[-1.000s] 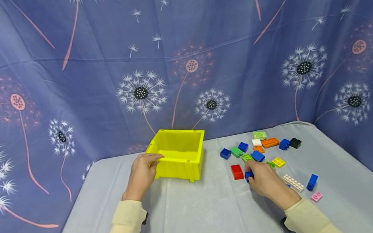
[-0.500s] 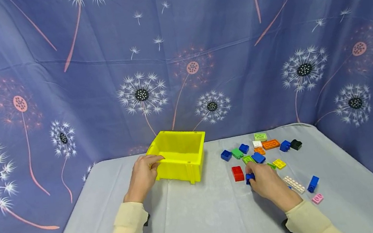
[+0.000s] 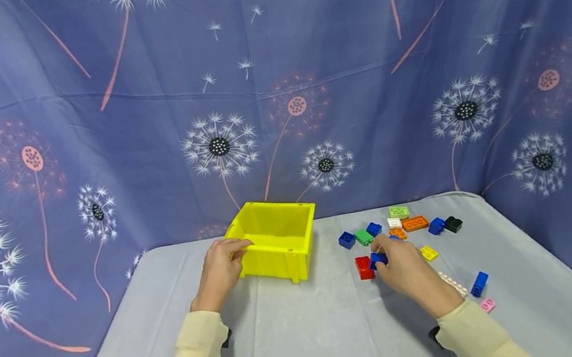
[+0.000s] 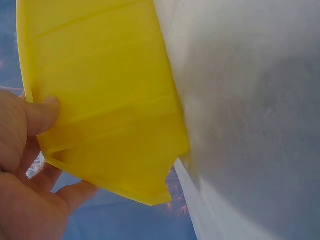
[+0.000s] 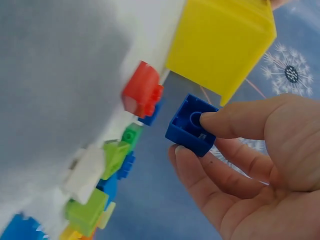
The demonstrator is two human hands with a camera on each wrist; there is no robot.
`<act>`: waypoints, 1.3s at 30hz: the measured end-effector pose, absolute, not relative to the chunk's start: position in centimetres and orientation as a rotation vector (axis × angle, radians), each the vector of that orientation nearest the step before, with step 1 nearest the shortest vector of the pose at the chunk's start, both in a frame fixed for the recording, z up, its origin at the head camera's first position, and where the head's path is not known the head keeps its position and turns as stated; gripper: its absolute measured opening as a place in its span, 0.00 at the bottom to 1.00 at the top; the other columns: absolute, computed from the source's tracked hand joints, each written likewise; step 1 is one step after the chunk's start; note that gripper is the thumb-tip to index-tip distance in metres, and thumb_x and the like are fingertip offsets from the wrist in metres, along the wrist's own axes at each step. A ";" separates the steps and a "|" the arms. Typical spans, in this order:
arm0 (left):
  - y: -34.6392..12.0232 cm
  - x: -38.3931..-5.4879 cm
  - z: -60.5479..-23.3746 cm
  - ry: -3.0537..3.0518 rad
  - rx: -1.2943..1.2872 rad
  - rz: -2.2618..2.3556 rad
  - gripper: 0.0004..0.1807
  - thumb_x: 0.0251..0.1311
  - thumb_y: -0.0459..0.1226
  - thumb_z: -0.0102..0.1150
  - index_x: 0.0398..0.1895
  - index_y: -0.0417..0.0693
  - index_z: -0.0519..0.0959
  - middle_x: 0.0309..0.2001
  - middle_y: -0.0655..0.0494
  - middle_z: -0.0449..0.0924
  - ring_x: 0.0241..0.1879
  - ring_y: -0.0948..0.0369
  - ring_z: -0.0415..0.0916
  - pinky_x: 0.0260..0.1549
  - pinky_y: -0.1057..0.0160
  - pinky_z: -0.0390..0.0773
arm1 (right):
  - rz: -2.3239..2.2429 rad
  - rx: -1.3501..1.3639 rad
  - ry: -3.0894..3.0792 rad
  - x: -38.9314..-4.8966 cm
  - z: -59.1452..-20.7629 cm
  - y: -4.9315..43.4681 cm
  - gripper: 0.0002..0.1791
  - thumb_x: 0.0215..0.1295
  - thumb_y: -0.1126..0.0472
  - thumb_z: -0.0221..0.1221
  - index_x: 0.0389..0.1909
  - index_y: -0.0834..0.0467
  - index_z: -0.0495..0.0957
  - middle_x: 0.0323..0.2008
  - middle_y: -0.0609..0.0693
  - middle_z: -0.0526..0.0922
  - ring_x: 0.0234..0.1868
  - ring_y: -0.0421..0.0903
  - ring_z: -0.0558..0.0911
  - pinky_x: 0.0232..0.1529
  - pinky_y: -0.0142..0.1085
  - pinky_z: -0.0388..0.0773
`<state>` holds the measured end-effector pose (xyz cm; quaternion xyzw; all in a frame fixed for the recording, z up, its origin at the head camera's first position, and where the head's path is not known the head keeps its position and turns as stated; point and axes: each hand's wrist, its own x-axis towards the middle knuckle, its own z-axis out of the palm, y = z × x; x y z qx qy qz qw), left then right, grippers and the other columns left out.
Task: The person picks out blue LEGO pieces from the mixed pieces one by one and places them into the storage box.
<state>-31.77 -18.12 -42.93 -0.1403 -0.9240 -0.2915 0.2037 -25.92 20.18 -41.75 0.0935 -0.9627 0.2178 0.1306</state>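
The blue block is seen right of centre in the head view, pinched between the thumb and fingers of the right hand, just beside a red block. Loose blocks are scattered over the bench around that hand, a pink block being placed lowest, at lower right. Near the centre, a yellow box is gripped at its near left rim by the left hand. In the left wrist view, the box's edge is held at the left of the frame, with the thumb laid over the yellow surface. In the right wrist view, the blue block is shown at centre, its hollow side exposed, with the thumb pressed to it; the red block is seen to its upper left.
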 end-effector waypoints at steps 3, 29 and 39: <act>-18.1 -31.8 -42.9 -2.561 -0.406 -0.817 0.18 0.67 0.25 0.63 0.53 0.52 0.89 0.51 0.53 0.88 0.53 0.50 0.79 0.58 0.49 0.80 | 0.654 0.269 -2.773 -26.3 -41.1 20.0 0.15 0.61 0.68 0.67 0.49 0.60 0.80 0.39 0.57 0.87 0.29 0.48 0.78 0.30 0.42 0.80; -18.0 -31.9 -43.4 -2.509 -0.387 -0.852 0.19 0.67 0.24 0.62 0.51 0.54 0.90 0.49 0.56 0.88 0.53 0.53 0.79 0.57 0.51 0.80 | 0.923 0.348 -2.660 -31.3 -36.3 13.4 0.16 0.68 0.61 0.65 0.55 0.56 0.82 0.50 0.56 0.87 0.42 0.51 0.84 0.45 0.47 0.84; -17.8 -32.0 -43.5 -2.493 -0.371 -0.855 0.18 0.66 0.23 0.62 0.50 0.52 0.90 0.49 0.55 0.88 0.53 0.52 0.79 0.56 0.51 0.80 | 1.009 0.394 -2.628 -33.2 -35.5 10.4 0.18 0.68 0.60 0.65 0.57 0.56 0.82 0.47 0.54 0.87 0.38 0.49 0.82 0.41 0.44 0.83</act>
